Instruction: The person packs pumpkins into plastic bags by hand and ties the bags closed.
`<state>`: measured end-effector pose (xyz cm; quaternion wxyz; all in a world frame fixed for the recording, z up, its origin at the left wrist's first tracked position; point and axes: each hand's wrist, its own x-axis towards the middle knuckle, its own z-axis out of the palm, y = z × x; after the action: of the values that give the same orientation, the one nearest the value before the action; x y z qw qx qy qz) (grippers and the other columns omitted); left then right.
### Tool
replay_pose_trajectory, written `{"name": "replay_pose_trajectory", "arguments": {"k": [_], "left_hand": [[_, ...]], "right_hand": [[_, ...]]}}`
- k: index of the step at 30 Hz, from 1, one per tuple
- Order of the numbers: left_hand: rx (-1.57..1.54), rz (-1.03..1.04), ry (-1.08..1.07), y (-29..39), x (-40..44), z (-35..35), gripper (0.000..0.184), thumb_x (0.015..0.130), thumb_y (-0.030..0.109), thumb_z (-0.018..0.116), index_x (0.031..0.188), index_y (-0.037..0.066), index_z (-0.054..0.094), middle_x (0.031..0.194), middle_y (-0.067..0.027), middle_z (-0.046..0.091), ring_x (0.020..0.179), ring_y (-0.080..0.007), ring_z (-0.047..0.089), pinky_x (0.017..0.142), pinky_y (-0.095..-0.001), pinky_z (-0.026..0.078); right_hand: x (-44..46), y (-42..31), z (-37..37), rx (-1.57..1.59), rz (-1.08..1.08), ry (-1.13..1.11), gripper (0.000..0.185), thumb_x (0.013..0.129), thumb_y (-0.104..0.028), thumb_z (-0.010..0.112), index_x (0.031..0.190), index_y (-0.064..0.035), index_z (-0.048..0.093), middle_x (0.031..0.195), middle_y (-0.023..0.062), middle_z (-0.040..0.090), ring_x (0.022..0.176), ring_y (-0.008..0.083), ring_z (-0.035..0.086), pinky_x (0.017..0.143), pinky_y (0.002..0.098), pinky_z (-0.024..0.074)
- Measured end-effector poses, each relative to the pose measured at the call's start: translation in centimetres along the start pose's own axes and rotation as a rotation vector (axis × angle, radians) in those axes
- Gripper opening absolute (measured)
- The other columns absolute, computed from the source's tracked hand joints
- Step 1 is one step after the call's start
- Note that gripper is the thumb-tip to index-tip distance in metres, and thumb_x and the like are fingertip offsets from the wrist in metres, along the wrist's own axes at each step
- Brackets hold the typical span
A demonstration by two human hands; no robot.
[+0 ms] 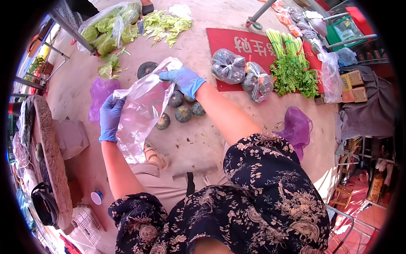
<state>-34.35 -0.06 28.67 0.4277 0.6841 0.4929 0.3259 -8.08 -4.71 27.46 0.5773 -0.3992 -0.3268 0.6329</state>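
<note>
Between my two blue-gloved hands hangs a clear plastic bag (141,106), its mouth stretched wide. My left hand (111,118) pinches one side of the rim, and my right hand (185,80) grips the opposite side higher up. Nothing shows inside the bag. Below my right hand several dark green pumpkins (183,114) sit on the concrete floor, partly covered by the bag and hand. Another pumpkin (147,69) rests farther away, behind the bag's upper edge. A purple mesh bag (102,95) lies just beyond my left hand.
Bagged cabbages (105,36) and loose leaves (167,25) lie at the upper left. On a red mat (218,40) are two filled plastic bags (228,65) and celery bunches (294,70). Another purple mesh bag (298,129) is at right. A stone slab (53,165) stands left.
</note>
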Motion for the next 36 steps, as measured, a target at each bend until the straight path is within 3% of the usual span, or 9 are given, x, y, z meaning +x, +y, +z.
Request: {"name": "replay_pose_trajectory", "arguments": {"k": [3,5,6,9,12,18,26,31,36], "left_hand": [[0.545,-0.119,0.001,1.0,-0.1,0.2,0.064,0.071,0.037,0.073,0.118,-0.001,0.052,0.094,-0.0151,0.062,0.085,-0.0237,0.06,0.081,-0.0334,0.045],[0.927,0.324,0.336,0.5,-0.4,2.0,0.081,0.068,0.042,0.073,0.129,0.001,0.04,0.116,-0.0226,0.052,0.111,-0.0359,0.048,0.092,-0.0418,0.038],[0.673,0.411,0.22,2.4,-0.7,2.8,0.094,0.066,0.048,0.073,0.135,0.002,0.03,0.135,-0.0281,0.033,0.126,-0.0411,0.029,0.101,-0.0457,0.028],[0.464,0.533,-0.049,5.2,-2.5,7.0,0.126,0.047,0.057,0.078,0.14,0.0,0.015,0.142,-0.0262,0.021,0.13,-0.0409,0.023,0.105,-0.0438,0.023],[0.425,0.497,-0.121,5.2,-2.4,8.7,0.077,0.073,0.025,0.072,0.135,0.001,0.032,0.12,-0.0221,0.052,0.106,-0.0333,0.055,0.09,-0.0365,0.043],[-0.238,0.107,-0.057,2.4,-1.4,6.5,0.022,0.087,0.008,0.054,0.104,-0.003,0.061,0.084,-0.0067,0.065,0.074,-0.0147,0.06,0.068,-0.026,0.048],[-0.756,-0.325,-0.073,1.1,0.1,2.9,0.027,0.093,0.018,0.046,0.106,-0.002,0.058,0.097,-0.0083,0.062,0.082,-0.0142,0.06,0.078,-0.0276,0.048],[-0.817,-0.48,-0.073,3.6,-0.2,2.7,0.033,0.092,0.032,0.05,0.103,0.002,0.06,0.085,-0.0037,0.06,0.072,-0.0122,0.057,0.066,-0.0244,0.048],[-0.816,-0.493,-0.075,4.4,-0.5,2.5,0.037,0.09,0.039,0.052,0.099,0.004,0.061,0.081,-0.0013,0.06,0.069,-0.0107,0.055,0.062,-0.0233,0.047]], "right_hand": [[-0.1,0.5,-0.9,0.027,0.075,0.205,0.017,0.079,-0.006,0.062,0.095,0.0009,0.062,0.081,0.0092,0.064,0.067,0.0168,0.061,0.06,0.031,0.0507],[-0.3,0.4,-0.1,0.099,0.129,0.295,0.015,0.08,-0.007,0.062,0.092,0.003,0.062,0.079,0.0089,0.064,0.065,0.0168,0.062,0.057,0.0301,0.051],[-0.3,0.8,-0.1,0.123,0.159,0.285,0.016,0.081,-0.008,0.061,0.093,0.0012,0.061,0.08,0.0099,0.064,0.066,0.019,0.063,0.057,0.0323,0.0524],[-0.7,1.1,1.2,0.303,0.32,0.199,0.022,0.085,-0.013,0.057,0.105,-0.0036,0.054,0.092,0.0113,0.061,0.077,0.0222,0.063,0.065,0.0365,0.0537],[-1.4,0.6,2.0,0.311,0.261,0.05,0.022,0.084,-0.015,0.062,0.104,-0.0085,0.054,0.085,0.0067,0.062,0.068,0.0203,0.063,0.057,0.0336,0.0523],[-1.3,-2.8,0.5,-0.086,0.129,0.386,0.022,0.083,-0.029,0.064,0.078,-0.0088,0.056,0.055,0.0011,0.05,0.04,0.0101,0.042,0.036,0.0264,0.0322],[-0.1,-3.0,-1.5,0.053,-0.161,0.451,0.022,0.086,-0.027,0.059,0.094,-0.006,0.06,0.068,0.002,0.056,0.054,0.0133,0.053,0.049,0.0293,0.0456],[-0.7,-3.8,-1.0,-0.144,-0.494,0.067,0.073,0.082,-0.044,0.062,0.135,-0.0049,0.031,0.126,0.0097,0.046,0.111,0.0172,0.047,0.098,0.034,0.0349],[-1.7,-2.9,-1.7,-0.398,-0.182,-0.134,0.088,0.072,-0.055,0.066,0.135,-0.0024,0.033,0.127,0.0098,0.046,0.116,0.0201,0.045,0.1,0.0333,0.034]]}}
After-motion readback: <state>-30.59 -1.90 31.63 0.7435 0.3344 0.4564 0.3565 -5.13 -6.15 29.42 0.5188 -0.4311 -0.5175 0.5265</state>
